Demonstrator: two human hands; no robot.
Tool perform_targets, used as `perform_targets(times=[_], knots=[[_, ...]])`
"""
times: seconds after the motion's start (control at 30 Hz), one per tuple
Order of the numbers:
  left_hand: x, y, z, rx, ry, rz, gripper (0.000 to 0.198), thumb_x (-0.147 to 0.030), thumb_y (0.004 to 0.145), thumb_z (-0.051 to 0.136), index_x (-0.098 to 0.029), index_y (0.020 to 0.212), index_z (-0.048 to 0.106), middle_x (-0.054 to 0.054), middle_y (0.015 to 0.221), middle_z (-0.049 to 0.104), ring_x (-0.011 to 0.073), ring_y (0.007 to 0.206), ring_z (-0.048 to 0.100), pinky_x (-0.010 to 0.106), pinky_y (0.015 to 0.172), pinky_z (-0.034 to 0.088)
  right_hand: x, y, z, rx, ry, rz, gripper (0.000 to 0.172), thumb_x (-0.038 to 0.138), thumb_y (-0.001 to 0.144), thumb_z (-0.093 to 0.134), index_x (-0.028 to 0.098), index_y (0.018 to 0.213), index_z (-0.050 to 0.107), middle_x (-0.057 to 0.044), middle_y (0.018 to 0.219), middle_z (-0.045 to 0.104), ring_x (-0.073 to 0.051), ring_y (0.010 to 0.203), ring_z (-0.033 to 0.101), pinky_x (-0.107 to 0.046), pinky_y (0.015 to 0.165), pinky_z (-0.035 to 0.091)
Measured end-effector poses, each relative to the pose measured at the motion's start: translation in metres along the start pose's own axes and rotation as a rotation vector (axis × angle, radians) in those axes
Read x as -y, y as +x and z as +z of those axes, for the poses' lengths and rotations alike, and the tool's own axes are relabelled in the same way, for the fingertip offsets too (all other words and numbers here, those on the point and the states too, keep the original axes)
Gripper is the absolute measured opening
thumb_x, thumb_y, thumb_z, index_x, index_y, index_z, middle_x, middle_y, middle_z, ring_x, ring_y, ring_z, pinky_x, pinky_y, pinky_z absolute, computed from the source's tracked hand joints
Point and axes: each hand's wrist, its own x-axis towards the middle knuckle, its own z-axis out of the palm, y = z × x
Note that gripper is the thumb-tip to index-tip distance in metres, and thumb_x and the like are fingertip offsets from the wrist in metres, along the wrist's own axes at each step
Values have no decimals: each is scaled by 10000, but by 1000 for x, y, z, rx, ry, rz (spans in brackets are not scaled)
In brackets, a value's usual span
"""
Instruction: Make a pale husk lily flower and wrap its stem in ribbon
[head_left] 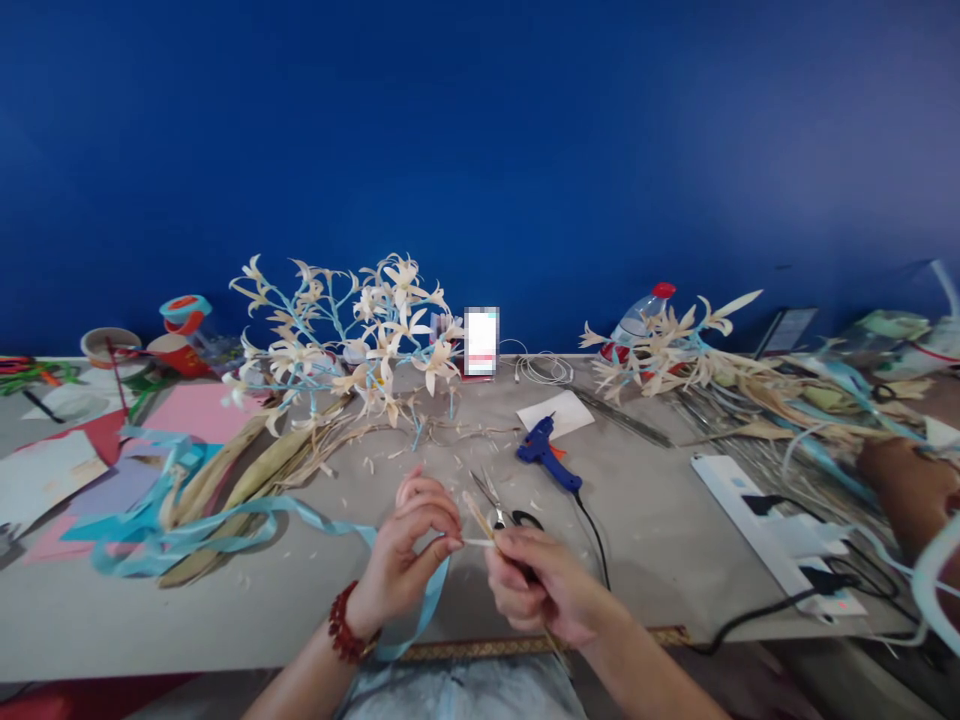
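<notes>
My right hand [544, 580] is closed around a thin stem with a narrow, pale husk petal [477, 514] standing up from its top. The stem's lower end shows beneath my fist. Facing it, my left hand [412, 545] pinches the end of a thin whitish strip [477, 542] that runs across to the right fingers. Light-blue ribbon [431, 600] hangs behind and below my left hand. Just beyond the right hand, scissors [491, 498] lie with parted blades, their handles partly hidden. A blue hot glue gun [551, 455] rests farther back.
Finished pale flowers [397, 320] on blue stems stand at the back left, and more flowers [667, 345] beside a bottle at right. Dried husks [277, 460] and coloured paper [199, 410] lie left. A power strip [765, 530] with cables and another person's hand [907, 490] are at right.
</notes>
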Motion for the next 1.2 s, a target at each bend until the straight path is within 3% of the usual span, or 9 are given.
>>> perform_targets(times=[0.1, 0.2, 0.3, 0.37, 0.47, 0.7, 0.77, 0.97, 1.2], knots=[[1, 1, 2, -37, -55, -14, 171, -303, 892, 584, -202, 757, 614, 35, 753, 653, 202, 821, 573, 479, 1012, 339, 1, 0, -3, -137, -157, -125, 476, 585, 870, 521, 184, 620, 465, 110, 438, 268, -47, 381, 136, -188, 372, 105], [-2, 2, 5, -58, -62, -21, 170, -301, 895, 580, -198, 763, 612, 38, 762, 643, 204, 831, 574, 472, 1008, 349, 0, 1, -2, -344, -602, -313, 467, 601, 889, 493, 166, 725, 539, 49, 581, 408, -75, 482, 305, -216, 445, 207], [-7, 2, 8, -63, -20, -12, 108, -267, 885, 596, -200, 802, 615, 40, 807, 646, 210, 877, 568, 476, 1029, 330, -2, 4, 4, -397, -988, -392, 436, 536, 939, 452, 181, 694, 516, 23, 643, 462, -113, 600, 411, -245, 553, 285], [-9, 2, 9, -67, -11, -7, 66, -240, 881, 600, -204, 828, 615, 35, 822, 642, 205, 880, 566, 476, 1036, 324, -3, 6, 7, -423, -1091, -418, 436, 486, 972, 411, 185, 670, 500, 19, 642, 481, -122, 624, 441, -255, 598, 302], [-10, 2, 9, -47, -19, 0, 59, -222, 880, 599, -208, 824, 613, 29, 820, 642, 199, 873, 566, 488, 1059, 294, -4, 9, 9, -386, -993, -393, 486, 524, 962, 400, 186, 621, 472, 29, 580, 452, -110, 559, 418, -250, 557, 294], [-8, 1, 4, -31, -84, -16, 134, -257, 891, 580, -199, 772, 600, 31, 775, 642, 197, 853, 569, 499, 1060, 286, 1, 2, 2, -207, -301, -159, 501, 621, 828, 550, 194, 589, 443, 99, 430, 294, -52, 375, 146, -212, 368, 83], [-8, 1, 5, -38, -100, -33, 140, -262, 893, 579, -197, 770, 596, 28, 766, 636, 191, 826, 572, 489, 1046, 306, 1, 0, 2, -225, -327, -197, 498, 612, 847, 536, 188, 597, 455, 96, 442, 297, -54, 386, 165, -206, 371, 108], [-7, 1, 13, -54, -66, -54, 120, -265, 888, 597, -199, 788, 602, 29, 780, 639, 193, 846, 573, 467, 1039, 318, -10, 6, 5, -398, -804, -377, 462, 566, 923, 458, 169, 705, 555, 3, 681, 487, -108, 602, 426, -215, 502, 310], [2, -1, 0, 45, -19, -53, 44, -183, 870, 622, -207, 856, 656, 41, 846, 691, 207, 929, 568, 440, 1000, 341, -6, 6, 1, -376, -655, -359, 478, 564, 926, 455, 172, 657, 497, 39, 590, 417, -77, 489, 335, -222, 455, 248]])
